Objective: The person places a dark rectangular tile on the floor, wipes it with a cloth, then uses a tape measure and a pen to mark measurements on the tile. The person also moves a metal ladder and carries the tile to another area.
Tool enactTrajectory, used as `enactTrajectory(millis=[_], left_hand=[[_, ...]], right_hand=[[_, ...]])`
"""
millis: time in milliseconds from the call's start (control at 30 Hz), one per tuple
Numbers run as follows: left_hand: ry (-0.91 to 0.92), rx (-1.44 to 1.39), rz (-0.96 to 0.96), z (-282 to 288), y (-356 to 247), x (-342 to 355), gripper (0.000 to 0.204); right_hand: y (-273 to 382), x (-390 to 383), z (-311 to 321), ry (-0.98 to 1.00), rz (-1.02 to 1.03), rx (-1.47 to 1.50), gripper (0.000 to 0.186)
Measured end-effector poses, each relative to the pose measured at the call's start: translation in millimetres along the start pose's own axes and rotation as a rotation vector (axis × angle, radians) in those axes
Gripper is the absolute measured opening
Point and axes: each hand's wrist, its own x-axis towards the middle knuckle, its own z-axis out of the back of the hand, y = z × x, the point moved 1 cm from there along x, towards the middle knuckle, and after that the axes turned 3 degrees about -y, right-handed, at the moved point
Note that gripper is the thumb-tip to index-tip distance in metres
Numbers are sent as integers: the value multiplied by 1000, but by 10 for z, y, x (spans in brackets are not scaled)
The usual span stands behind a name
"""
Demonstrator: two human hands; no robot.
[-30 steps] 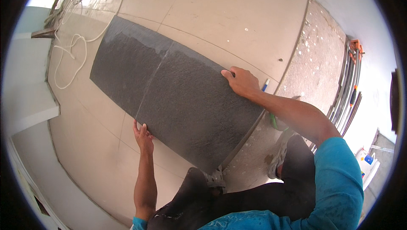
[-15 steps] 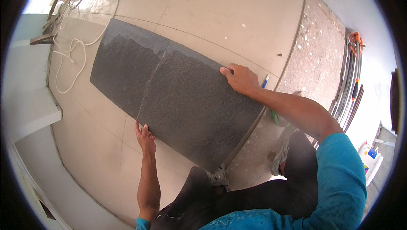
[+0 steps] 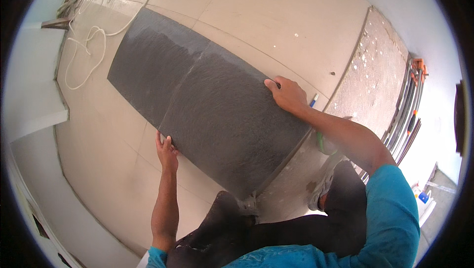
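A large dark grey tile (image 3: 222,115) with a rough face spreads out between my two hands. A thin pale line runs across it, and lighter grey patches mark its far edge. My left hand (image 3: 167,153) grips the near left edge close to that line, fingertips at the rim and the rest of the grip under the tile hidden. Along the far right edge, my right hand (image 3: 287,94) is closed on the tile, its thumb on top. The tile's near corner reaches my legs and shoe.
Behind my right hand, a blue and white marker (image 3: 314,100) lies on the beige tiled floor (image 3: 237,16). A rough, speckled concrete strip (image 3: 368,65) runs at the right. Long metal bars with orange ends (image 3: 412,95) lean by the right wall. A white cable (image 3: 102,51) loops at far left.
The view has turned slightly, shifting the whole scene. Both hands keep their places on the tile's edges, and no clear movement of the tile over the floor shows.
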Motion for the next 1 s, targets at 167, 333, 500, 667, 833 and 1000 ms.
enactTrajectory(millis=[167,333,500,667,833,1000], left_hand=[[19,-13,-4,88,27,-18,68],[-45,-22,15,-1,-131,-150,66],[28,-272,119,324,110,-173,66],[175,-414,338,181,381,-956,70],[88,-390,425,-41,373,-1349,66],[-135,-333,370,-128,44,-1045,61]], right_hand=[[90,-3,58,91,-36,26,51],[-92,12,19,-38,36,25,50],[166,23,14,18,68,215,47],[474,51,-39,24,71,252,47],[450,269,-240,50,58,305,46],[581,331,-411,-31,57,396,48]])
